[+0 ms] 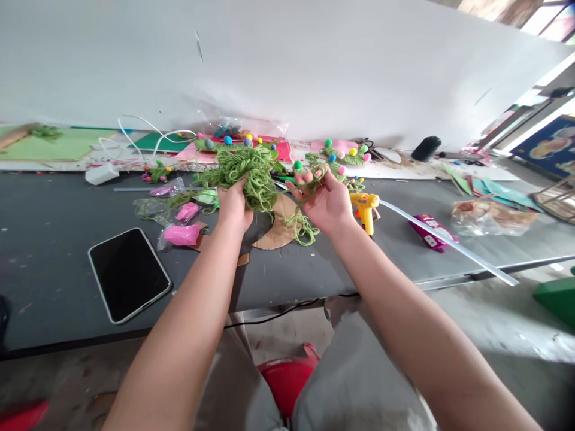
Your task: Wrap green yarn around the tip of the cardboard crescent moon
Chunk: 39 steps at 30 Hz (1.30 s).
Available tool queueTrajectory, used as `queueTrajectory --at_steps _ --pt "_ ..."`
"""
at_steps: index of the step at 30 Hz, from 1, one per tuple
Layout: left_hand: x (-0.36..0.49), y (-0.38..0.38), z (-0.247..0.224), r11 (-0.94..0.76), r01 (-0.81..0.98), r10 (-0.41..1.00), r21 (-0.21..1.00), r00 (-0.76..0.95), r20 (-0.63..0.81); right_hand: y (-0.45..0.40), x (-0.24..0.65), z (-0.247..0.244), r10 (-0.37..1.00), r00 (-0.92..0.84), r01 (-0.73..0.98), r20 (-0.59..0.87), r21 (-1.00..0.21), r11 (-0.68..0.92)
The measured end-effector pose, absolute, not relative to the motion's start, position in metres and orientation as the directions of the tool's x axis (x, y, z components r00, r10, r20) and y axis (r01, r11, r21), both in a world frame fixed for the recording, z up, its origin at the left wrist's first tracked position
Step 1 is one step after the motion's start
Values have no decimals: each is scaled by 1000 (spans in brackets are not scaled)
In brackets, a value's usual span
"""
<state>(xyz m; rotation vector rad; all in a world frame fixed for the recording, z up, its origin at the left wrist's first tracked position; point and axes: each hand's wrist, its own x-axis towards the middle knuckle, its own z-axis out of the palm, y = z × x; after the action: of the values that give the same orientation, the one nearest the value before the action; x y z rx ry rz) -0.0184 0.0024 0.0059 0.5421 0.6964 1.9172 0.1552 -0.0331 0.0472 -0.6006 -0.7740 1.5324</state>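
A tangled bundle of green yarn (245, 170) is in my left hand (236, 206), whose fingers are closed round its underside. To the right, my right hand (327, 200) is palm up with its fingers curled on a strand of the same green yarn. A loose loop of yarn (304, 230) hangs below that hand. Under and between both hands lies a curved piece of brown cardboard (281, 226) on the grey table (287, 278). The yellow glue gun (367, 209), with a long clear glue stick, is just right of my right hand.
A tablet (129, 275) lies at the left, near pink packets (182, 234). Pom-pom decorated green pieces (348, 155) and coloured sheets line the wall. A purple packet (433, 232) and a plastic bag (492, 216) are at the right.
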Motion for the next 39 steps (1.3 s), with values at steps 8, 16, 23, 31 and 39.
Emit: queueTrajectory --at_steps 8,16,23,31,39 --pt "-25 5 7 -362 -635 862 682 -506 -13 -48 151 53 990 -102 23 -94 -996 -92" --pt "-45 11 12 -409 -632 794 658 -602 -85 -70 183 73 851 -487 651 -199 -732 201" --pt "-36 6 16 -355 -654 788 668 -594 -163 -64 181 64 877 -290 14 384 -914 405" --pt "-41 11 8 -309 -632 815 710 -561 -145 -55 147 55 955 -248 -195 162 -974 114" --pt "-42 10 14 -339 -623 810 704 -574 -118 -68 171 66 969 -193 511 153 -828 232"
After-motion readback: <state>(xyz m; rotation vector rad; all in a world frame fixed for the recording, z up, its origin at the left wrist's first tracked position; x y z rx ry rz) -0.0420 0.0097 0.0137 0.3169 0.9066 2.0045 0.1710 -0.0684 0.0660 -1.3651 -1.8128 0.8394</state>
